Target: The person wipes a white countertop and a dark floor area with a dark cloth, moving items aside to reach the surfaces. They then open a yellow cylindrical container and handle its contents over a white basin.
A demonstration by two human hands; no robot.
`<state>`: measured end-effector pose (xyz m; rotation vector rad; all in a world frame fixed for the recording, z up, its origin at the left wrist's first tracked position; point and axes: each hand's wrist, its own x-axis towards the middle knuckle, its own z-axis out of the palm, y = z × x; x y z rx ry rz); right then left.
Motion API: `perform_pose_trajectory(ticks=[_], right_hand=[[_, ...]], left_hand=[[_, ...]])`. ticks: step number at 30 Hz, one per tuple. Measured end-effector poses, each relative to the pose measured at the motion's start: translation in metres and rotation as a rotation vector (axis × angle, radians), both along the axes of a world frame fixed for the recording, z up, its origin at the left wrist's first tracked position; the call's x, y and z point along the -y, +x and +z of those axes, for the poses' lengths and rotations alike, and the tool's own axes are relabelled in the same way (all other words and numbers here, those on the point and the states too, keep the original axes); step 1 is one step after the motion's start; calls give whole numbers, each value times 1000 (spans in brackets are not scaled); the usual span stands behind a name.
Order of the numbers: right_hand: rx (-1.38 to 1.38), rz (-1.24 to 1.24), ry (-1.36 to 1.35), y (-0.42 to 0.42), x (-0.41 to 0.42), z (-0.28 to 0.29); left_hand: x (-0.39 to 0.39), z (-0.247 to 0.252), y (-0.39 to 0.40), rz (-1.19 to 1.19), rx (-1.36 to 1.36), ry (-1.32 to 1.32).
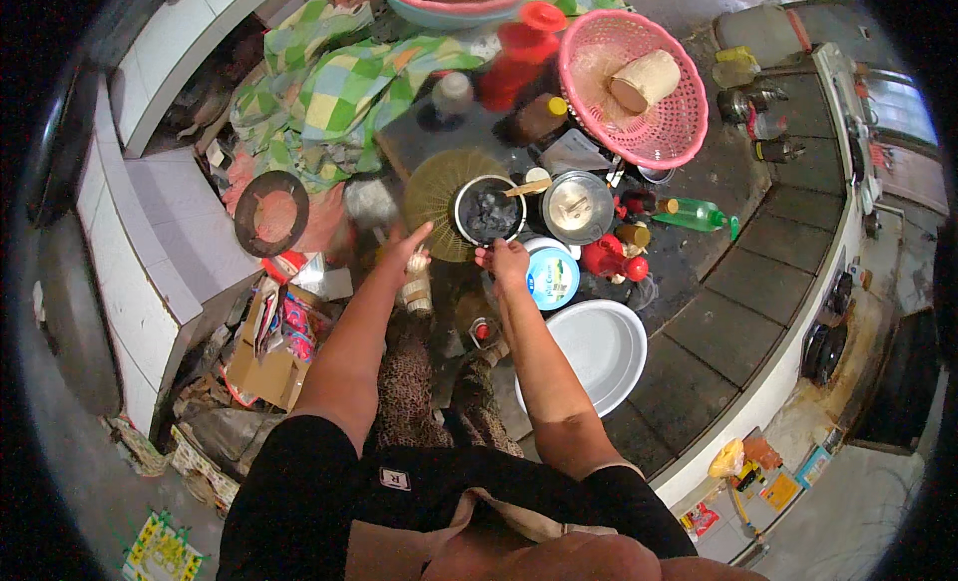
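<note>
My left hand (404, 257) is just off the near left edge of a round yellowish mesh colander (434, 184), its fingers apart and nothing visible in them. My right hand (507, 260) has curled fingers at the near rim of a white-rimmed bowl (522, 220); whether they grip it is unclear. Wet dark contents (490, 214) fill the bowl, which overlaps the colander's right side. A wooden utensil (530, 188) lies over the bowl's upper right rim. Right of it stands a metal pot (576, 207) with a pale bottom. A blue-lidded ice cream tub (554, 278) is beside my right wrist.
A pink basket (692, 135) holds a beige cylinder (647, 79). A white basin (599, 349) lies by my right forearm. Nearby are a green pump bottle (688, 214), a red bottle (603, 256), a checked cloth (352, 87), a round dark pan (251, 195) and a cardboard box (251, 367).
</note>
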<state>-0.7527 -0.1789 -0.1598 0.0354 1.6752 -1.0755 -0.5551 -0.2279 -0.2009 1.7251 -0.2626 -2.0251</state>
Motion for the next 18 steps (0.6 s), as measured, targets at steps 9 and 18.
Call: perform_pose_trajectory(ticks=[9,18], right_hand=[[21,97,-50,-5,-60,70],[-4,255,-33,-15,-140,90]], left_hand=[[6,-31,-4,7,-38,13],[8,-16,-7,-4,47,80]])
